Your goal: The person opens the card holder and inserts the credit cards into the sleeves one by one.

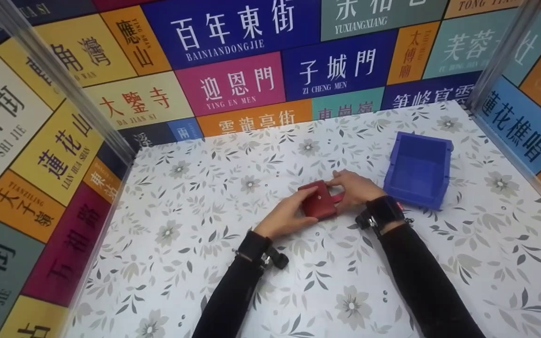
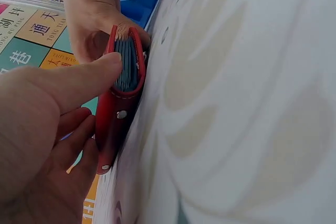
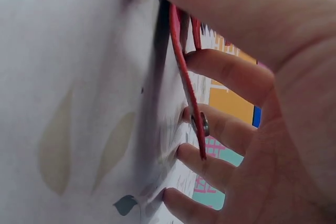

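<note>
A red leather card holder (image 1: 317, 203) lies on the floral tabletop, between both hands. My left hand (image 1: 283, 217) grips its near left side. In the left wrist view the thumb presses against a stack of dark card sleeves (image 2: 125, 64) inside the holder, and a metal snap (image 2: 122, 114) shows on its red cover. From the other side, my right hand (image 1: 356, 191) holds the holder's right edge by the loose strap (image 3: 185, 74). That strap sticks out unfastened, with a snap stud (image 3: 205, 124) near its end. The right thumb hides part of the holder.
To the right of the right hand stands a blue plastic bin (image 1: 413, 198). Panels with colourful Chinese place-name signs (image 1: 233, 82) wall the table at the back and both sides. Clear strips (image 1: 505, 51) run along the corners.
</note>
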A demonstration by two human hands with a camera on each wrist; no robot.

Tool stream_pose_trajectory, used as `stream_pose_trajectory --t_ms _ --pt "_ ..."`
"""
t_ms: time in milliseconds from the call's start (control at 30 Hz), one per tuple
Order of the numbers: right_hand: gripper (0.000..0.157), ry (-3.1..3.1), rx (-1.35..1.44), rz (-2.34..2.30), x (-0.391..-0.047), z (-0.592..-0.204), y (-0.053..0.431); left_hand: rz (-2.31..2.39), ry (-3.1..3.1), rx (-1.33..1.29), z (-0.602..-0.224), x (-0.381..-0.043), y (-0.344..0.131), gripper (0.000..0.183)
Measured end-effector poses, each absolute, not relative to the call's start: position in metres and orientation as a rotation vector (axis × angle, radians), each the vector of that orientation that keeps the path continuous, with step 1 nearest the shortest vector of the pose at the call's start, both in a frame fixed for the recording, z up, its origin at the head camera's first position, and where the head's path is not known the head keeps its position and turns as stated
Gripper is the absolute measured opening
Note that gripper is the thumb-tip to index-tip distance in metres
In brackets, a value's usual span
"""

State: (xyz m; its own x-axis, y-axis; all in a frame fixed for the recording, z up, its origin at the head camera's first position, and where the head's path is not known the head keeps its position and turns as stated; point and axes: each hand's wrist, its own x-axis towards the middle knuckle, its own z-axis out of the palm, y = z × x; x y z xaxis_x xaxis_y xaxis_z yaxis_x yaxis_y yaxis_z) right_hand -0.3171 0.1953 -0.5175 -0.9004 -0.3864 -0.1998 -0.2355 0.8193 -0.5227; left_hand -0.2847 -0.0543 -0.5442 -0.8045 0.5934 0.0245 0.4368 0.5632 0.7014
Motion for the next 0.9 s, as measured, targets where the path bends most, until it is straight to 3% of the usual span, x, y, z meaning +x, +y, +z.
stream_pose_trajectory --t_ms 300,567,767,900 --pt "0.098 2.689 -0.518 -0.691 -0.313 -0.513 0.187 1.072 2.553 0.892 -0.54 -0.291 -0.067 0.09" --pt "0.093 2.658 -0.548 -0.765 -0.314 -0.513 0.19 1.1 2.508 0.938 -0.543 -0.299 -0.077 0.096" --pt "0.074 2.648 -0.593 -0.806 -0.317 -0.517 0.198 1.179 2.549 0.851 -0.547 -0.297 -0.082 0.106" --pt "0.056 2.665 -0.6 -0.828 -0.322 -0.519 0.206 1.171 2.572 0.829 -0.547 -0.298 -0.083 0.102"
